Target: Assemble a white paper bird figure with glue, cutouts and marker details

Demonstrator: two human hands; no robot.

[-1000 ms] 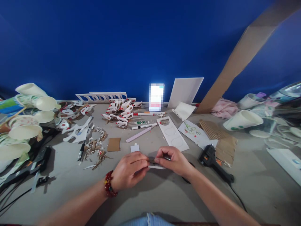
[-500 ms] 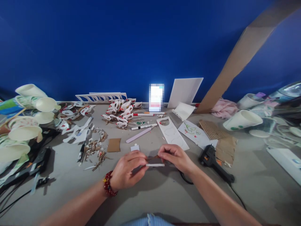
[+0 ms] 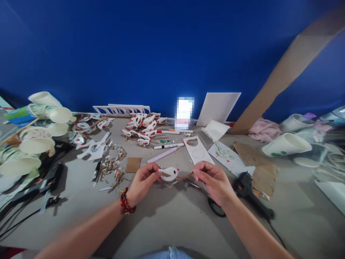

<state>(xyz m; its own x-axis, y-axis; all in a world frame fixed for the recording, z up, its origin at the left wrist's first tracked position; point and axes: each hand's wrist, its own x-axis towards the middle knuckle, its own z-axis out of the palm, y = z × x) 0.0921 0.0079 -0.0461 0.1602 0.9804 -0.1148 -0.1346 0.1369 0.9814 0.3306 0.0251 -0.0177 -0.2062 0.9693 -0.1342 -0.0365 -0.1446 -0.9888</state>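
My left hand [image 3: 147,180] is closed on the tail end of a small white bird cutout [image 3: 172,173], which has a black eye, a red beak and a brown strip on its side. Between the thumb and fingers of my right hand [image 3: 211,180] is the end of a thin brown strip [image 3: 185,176] that reaches toward the bird. Whether the strip is fixed to the bird, I cannot tell. Scissors with black handles [image 3: 216,208] lie on the table, partly behind my right hand.
Several finished-looking white birds [image 3: 145,127] are heaped at the back. A black glue gun [image 3: 252,196] lies at the right. Brown scraps [image 3: 110,169] and a cardboard square [image 3: 133,164] are left of centre. Paper cups [image 3: 37,140] crowd the left side. A lit phone [image 3: 184,113] leans on the blue wall.
My hands have moved apart. The bird, earlier seen edge-on as a white bar, now shows its flat side. The view has shifted slightly left.
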